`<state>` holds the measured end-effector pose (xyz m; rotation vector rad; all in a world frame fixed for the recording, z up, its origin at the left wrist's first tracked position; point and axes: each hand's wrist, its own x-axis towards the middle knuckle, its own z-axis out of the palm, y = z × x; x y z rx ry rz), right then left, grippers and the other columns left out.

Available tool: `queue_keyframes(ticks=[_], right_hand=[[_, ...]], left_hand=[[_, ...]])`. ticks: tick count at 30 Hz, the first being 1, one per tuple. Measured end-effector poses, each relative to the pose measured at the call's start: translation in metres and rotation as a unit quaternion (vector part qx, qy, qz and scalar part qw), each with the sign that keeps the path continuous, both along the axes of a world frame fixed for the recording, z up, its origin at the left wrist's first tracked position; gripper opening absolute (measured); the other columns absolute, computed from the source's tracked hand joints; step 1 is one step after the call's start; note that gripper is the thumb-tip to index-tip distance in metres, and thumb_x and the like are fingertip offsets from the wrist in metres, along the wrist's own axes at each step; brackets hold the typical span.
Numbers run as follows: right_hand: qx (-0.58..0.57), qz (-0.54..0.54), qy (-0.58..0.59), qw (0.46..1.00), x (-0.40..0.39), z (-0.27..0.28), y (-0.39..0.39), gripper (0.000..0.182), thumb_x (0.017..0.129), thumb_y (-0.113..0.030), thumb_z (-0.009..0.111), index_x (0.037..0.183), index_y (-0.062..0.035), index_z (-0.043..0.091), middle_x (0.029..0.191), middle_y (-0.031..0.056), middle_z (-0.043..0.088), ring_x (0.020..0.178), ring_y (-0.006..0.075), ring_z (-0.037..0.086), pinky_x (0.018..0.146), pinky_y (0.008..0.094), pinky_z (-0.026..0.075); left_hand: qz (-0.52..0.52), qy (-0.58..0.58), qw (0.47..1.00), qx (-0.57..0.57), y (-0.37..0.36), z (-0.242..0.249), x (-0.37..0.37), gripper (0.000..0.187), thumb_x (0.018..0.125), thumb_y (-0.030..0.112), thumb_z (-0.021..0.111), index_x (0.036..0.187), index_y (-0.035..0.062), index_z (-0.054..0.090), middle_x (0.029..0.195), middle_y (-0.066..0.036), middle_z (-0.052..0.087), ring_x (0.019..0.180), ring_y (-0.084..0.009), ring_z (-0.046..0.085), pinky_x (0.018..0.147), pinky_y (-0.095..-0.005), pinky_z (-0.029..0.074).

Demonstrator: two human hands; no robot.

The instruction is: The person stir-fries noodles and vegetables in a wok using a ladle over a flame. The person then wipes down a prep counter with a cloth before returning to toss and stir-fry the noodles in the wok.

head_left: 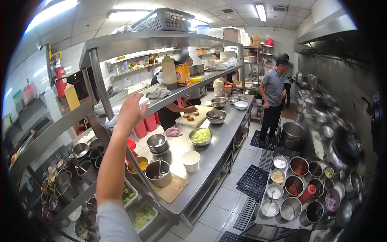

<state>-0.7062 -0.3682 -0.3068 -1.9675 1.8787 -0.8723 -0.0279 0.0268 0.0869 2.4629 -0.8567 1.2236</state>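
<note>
Whether the left hand [131, 109] pinches anything cannot be told in the head view; seemingly in a reach, it is at the near end of the steel shelf [183, 92], and grasping would call for closing its fingers. On that shelf, just beside the hand, lies a grey cloth [158, 93]; below the shelf, the kitchen's steel counter [221, 132] bears shredded greens [201, 136].

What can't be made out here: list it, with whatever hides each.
Head view: palm and any grip of the left hand, hidden by its own back.
Head view: right hand, outside the frame.
Head view: whatever the grey basket holds, hidden by its side.
Head view: small print on the yellow packet, too small.
</note>
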Motion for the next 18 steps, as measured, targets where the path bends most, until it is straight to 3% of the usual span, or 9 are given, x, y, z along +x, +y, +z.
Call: queue_keyframes(ticks=[4, 6, 8, 9, 11, 13, 16, 17, 18], right_hand=[[-0.039, 0.094, -0.075, 0.992, 0.082, 0.016, 0.009, 0.028, 0.098, -0.020, 0.057, 0.116, -0.0028, 0.070, 0.104, 0.0210, 0.069, 0.095, 0.0349, 0.065, 0.086, 0.0428, 0.050], [-0.063, 0.152, -0.133, 0.977, 0.136, 0.021, 0.013, 0.019, 0.092, -0.013, 0.060, 0.087, 0.0050, 0.066, 0.070, 0.0227, 0.060, 0.063, 0.0350, 0.057, 0.065, 0.0433, 0.048], [0.008, 0.287, -0.110, 0.952, 0.179, 0.029, 0.010, 0.016, 0.090, -0.009, 0.056, 0.095, 0.0041, 0.064, 0.067, 0.0200, 0.051, 0.063, 0.0374, 0.050, 0.072, 0.0439, 0.048], [-0.228, 0.362, -0.087, 0.900, 0.197, -0.023, -0.012, 0.023, 0.090, -0.010, 0.056, 0.106, 0.0034, 0.063, 0.081, 0.0221, 0.059, 0.075, 0.0388, 0.056, 0.082, 0.0423, 0.050], [0.094, 0.451, -0.127, 0.878, 0.255, 0.065, 0.004, 0.020, 0.094, -0.012, 0.052, 0.100, 0.0016, 0.066, 0.089, 0.0157, 0.066, 0.072, 0.0233, 0.062, 0.068, 0.0362, 0.050], [-0.079, 0.519, -0.143, 0.839, 0.321, 0.104, 0.009, 0.031, 0.098, -0.018, 0.046, 0.077, -0.0001, 0.061, 0.064, 0.0127, 0.059, 0.057, 0.0233, 0.059, 0.057, 0.0379, 0.046], [-0.075, 0.586, -0.237, 0.771, 0.421, 0.168, 0.019, 0.022, 0.100, -0.010, 0.045, 0.100, 0.0007, 0.064, 0.067, 0.0114, 0.060, 0.059, 0.0200, 0.059, 0.057, 0.0325, 0.046], [0.088, 0.607, -0.244, 0.751, 0.442, 0.191, 0.020, 0.024, 0.099, -0.007, 0.045, 0.117, -0.0005, 0.061, 0.072, 0.0085, 0.061, 0.065, 0.0183, 0.060, 0.062, 0.0300, 0.048], [0.039, 0.670, -0.294, 0.681, 0.478, 0.205, 0.021, 0.029, 0.098, -0.003, 0.047, 0.125, -0.0013, 0.058, 0.080, 0.0082, 0.061, 0.072, 0.0170, 0.060, 0.068, 0.0288, 0.048]], left_hand=[[0.151, 0.128, 0.976, 0.090, 0.003, 0.005, 0.050, 0.046, 0.093, 0.034, 0.061, 0.128, 0.0047, 0.058, 0.133, -0.019, 0.058, 0.122, -0.0363, 0.055, 0.103, -0.0443, 0.044], [0.140, 0.134, 0.974, 0.113, 0.011, 0.000, 0.050, 0.049, 0.093, 0.036, 0.060, 0.130, 0.0038, 0.057, 0.131, -0.020, 0.060, 0.121, -0.0370, 0.056, 0.102, -0.0448, 0.045], [0.135, 0.142, 0.970, 0.145, 0.016, -0.003, 0.039, 0.051, 0.094, 0.039, 0.058, 0.131, 0.0029, 0.057, 0.128, -0.022, 0.061, 0.120, -0.0376, 0.057, 0.101, -0.0452, 0.045], [0.128, 0.135, 0.973, 0.139, 0.016, -0.001, 0.032, 0.050, 0.094, 0.038, 0.059, 0.131, 0.0032, 0.057, 0.127, -0.021, 0.062, 0.120, -0.0371, 0.057, 0.102, -0.0452, 0.045], [0.126, 0.134, 0.973, 0.137, 0.018, -0.006, 0.028, 0.049, 0.094, 0.037, 0.059, 0.130, 0.0034, 0.058, 0.126, -0.020, 0.063, 0.119, -0.0365, 0.058, 0.102, -0.0452, 0.044], [0.122, 0.064, 0.981, 0.133, 0.020, -0.012, 0.030, 0.048, 0.094, 0.038, 0.060, 0.130, 0.0056, 0.058, 0.127, -0.018, 0.062, 0.120, -0.0353, 0.057, 0.105, -0.0483, 0.042], [0.146, 0.031, 0.983, 0.110, 0.014, -0.017, 0.024, 0.049, 0.094, 0.039, 0.061, 0.131, 0.0080, 0.058, 0.129, -0.017, 0.061, 0.124, -0.0345, 0.054, 0.109, -0.0542, 0.037], [0.167, 0.032, 0.979, 0.116, 0.011, -0.017, 0.021, 0.051, 0.093, 0.041, 0.061, 0.133, 0.0093, 0.058, 0.134, -0.016, 0.058, 0.130, -0.0340, 0.049, 0.113, -0.0582, 0.031], [0.180, 0.011, 0.978, 0.103, 0.013, -0.023, 0.026, 0.055, 0.093, 0.043, 0.062, 0.136, 0.0093, 0.056, 0.138, -0.017, 0.055, 0.134, -0.0341, 0.046, 0.115, -0.0588, 0.027]])
